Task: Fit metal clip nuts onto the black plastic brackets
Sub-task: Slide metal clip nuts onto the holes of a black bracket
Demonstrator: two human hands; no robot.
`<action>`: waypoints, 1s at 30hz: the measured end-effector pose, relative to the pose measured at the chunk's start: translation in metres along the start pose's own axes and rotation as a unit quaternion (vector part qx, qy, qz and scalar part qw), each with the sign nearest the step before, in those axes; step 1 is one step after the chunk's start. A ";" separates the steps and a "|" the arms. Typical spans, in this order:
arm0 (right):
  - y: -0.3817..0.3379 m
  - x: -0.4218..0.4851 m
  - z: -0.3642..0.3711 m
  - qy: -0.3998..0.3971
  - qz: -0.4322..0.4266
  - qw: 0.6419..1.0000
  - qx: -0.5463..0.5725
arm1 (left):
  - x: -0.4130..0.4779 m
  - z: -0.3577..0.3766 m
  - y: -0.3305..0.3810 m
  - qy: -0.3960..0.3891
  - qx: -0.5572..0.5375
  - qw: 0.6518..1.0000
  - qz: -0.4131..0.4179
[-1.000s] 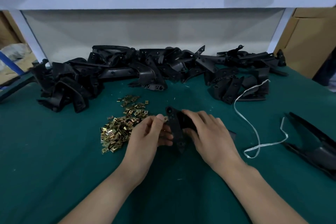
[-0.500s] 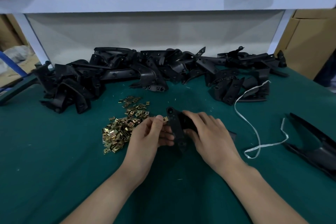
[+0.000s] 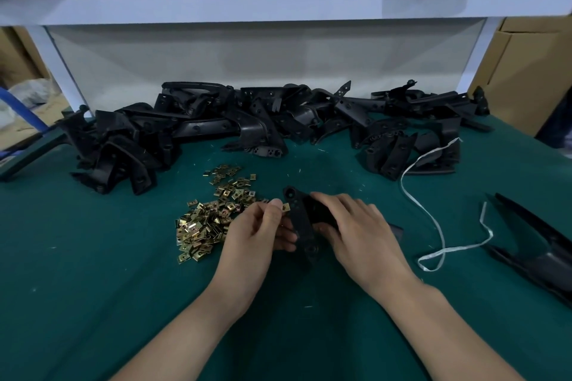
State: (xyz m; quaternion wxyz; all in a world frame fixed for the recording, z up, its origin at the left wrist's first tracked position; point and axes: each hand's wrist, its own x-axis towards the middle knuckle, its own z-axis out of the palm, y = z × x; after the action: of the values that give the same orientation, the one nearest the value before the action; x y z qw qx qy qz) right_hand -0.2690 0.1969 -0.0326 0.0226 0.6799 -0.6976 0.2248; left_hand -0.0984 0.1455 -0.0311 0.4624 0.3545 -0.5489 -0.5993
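On desk (image 3: 93, 257): left hand (image 3: 258, 227) pinches clip nut (image 3: 286, 207) against bracket (image 3: 299, 219); right hand (image 3: 359, 232), fingers curled, covers bracket (seemingly gripping it). Nut pile (image 3: 213, 213) just left.

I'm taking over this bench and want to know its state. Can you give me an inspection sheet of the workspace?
Surface: green mat, with small pale specks on it.
Job's things: one black bracket held between both hands; clip nut at its left edge; loose clip nut pile; bracket heap along the back.
Clutter: large black part at the right edge.
Hands: left hand pinches the clip nut; right hand grips the black bracket.
Cables: white cord lying loose on the right.
Surroundings: white shelf above; cardboard boxes to the right.
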 end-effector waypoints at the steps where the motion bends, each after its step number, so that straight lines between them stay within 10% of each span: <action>1: 0.000 0.000 0.000 0.001 0.000 1.000 0.005 | 0.000 0.000 0.000 0.002 0.007 1.000 0.001; 30: -0.005 -0.002 0.002 0.021 -0.004 1.000 0.018 | -0.009 0.019 0.005 0.027 0.233 0.972 0.010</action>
State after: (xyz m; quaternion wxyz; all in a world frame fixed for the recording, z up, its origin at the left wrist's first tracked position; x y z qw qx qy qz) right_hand -0.2637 0.1983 -0.0336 0.0262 0.6781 -0.6902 0.2514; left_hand -0.1127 0.1610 -0.0242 0.3878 0.4634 -0.6640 -0.4405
